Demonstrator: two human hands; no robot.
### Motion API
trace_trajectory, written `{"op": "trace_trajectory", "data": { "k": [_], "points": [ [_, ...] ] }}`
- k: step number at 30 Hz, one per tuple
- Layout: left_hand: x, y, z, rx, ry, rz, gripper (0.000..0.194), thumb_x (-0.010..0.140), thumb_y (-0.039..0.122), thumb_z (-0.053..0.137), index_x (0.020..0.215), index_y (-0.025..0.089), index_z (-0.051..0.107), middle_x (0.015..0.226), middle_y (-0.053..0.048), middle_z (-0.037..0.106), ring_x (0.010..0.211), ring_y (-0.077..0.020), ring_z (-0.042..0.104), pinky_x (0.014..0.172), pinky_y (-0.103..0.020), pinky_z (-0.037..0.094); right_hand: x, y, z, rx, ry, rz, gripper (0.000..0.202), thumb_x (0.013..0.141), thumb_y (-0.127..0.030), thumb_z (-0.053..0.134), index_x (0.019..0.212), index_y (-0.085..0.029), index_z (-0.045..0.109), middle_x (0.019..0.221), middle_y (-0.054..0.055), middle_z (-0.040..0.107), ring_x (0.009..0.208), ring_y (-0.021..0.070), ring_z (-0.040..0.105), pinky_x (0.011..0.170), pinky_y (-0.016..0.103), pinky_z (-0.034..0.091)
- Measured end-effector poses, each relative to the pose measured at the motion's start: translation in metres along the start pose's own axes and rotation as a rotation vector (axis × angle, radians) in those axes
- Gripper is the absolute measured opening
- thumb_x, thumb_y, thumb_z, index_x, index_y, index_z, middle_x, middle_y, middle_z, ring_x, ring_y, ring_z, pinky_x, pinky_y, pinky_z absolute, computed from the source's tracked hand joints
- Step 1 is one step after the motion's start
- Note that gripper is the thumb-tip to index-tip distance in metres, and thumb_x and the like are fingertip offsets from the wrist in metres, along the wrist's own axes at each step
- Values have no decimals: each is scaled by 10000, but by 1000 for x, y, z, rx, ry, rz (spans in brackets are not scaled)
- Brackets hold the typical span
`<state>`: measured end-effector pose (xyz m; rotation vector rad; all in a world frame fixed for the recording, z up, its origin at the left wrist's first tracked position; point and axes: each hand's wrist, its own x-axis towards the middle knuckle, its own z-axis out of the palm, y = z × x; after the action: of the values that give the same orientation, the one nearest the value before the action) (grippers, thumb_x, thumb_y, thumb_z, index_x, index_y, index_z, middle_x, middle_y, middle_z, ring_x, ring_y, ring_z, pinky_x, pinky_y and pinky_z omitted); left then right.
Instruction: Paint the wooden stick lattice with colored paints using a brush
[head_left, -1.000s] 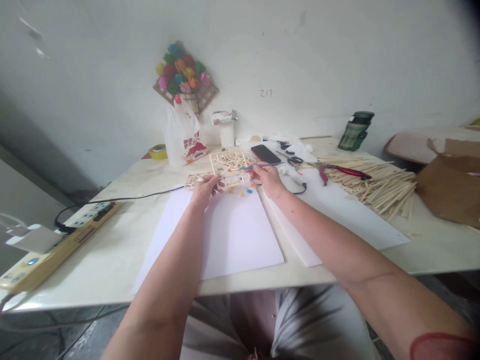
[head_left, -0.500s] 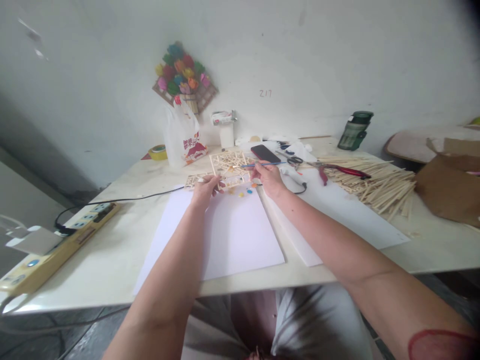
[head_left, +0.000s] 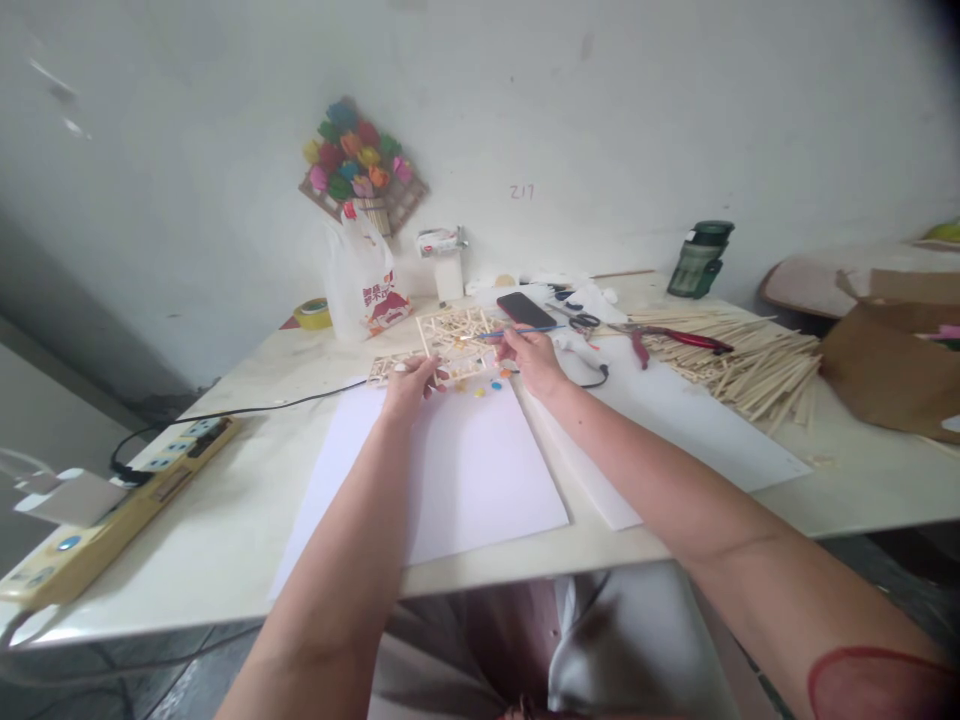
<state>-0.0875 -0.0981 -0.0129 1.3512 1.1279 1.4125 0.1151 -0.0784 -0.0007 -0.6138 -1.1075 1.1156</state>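
My left hand (head_left: pixel 411 386) is closed on the near left corner of a lattice frame of thin wooden sticks (head_left: pixel 431 330), held tilted above the paper. Between the fingers of my right hand (head_left: pixel 531 356) is a slim blue paintbrush (head_left: pixel 536 329), its tip pointing left over the frame. Whether the tip touches the wood I cannot tell. Another stick lattice (head_left: pixel 381 368) lies behind my left hand. Small coloured blobs, one of them a blue blob (head_left: pixel 496 386), sit at the far edge of a white sheet of paper (head_left: pixel 480 470).
To the right are a phone (head_left: pixel 525 309), scissors (head_left: pixel 583 320), red-handled pliers (head_left: pixel 686 338), a pile of wooden sticks (head_left: pixel 757 370) and a green bottle (head_left: pixel 700 260). A plastic bag (head_left: pixel 356 285) and yellow tape (head_left: pixel 313 315) stand back left. A power strip (head_left: pixel 150 490) lies left, its black cable crossing the table.
The view has shifted slightly. Both hands keep their grips on the lattice frame and the paintbrush, with hardly any movement; the frame's tilt looks slightly different.
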Motion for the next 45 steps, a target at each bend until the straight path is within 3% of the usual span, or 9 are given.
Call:
{"op": "trace_trajectory", "data": {
  "k": [9,15,21,26,45],
  "points": [
    [-3,3,1,11,25,-5,414,641,544,714,690,145,616,632,-45,668,437,-89,546,392,-210,289,0,-1,2,-52,60,-16,371,686,-522,735,649,-186,581,612,3,659,491,96,545,528,256,488],
    [-2,1,1,24,10,-1,422,634,550,717,686,142,626,626,-42,668,428,-83,537,390,-208,298,-1,-1,1,-62,13,-34,442,644,-567,747,540,-176,567,610,10,653,498,90,554,498,234,473],
    [-2,1,0,22,8,0,434,622,561,730,683,144,623,620,-41,666,427,-85,535,390,-206,292,-1,-4,0,-60,62,-51,406,661,-551,739,601,-181,585,593,0,650,476,80,527,509,231,476],
    [-4,3,0,25,20,-3,435,620,565,725,678,147,616,625,-45,667,439,-91,547,390,-208,288,-2,-3,3,-113,22,-44,416,699,-542,712,563,-177,569,640,26,668,488,83,530,502,237,472],
    [-6,1,-2,14,42,-20,437,621,565,721,691,145,626,643,-44,672,447,-87,551,388,-201,283,-3,-6,-4,-84,-34,-65,441,626,-595,743,590,-183,591,628,20,666,488,93,537,497,244,477]
  ]
}}
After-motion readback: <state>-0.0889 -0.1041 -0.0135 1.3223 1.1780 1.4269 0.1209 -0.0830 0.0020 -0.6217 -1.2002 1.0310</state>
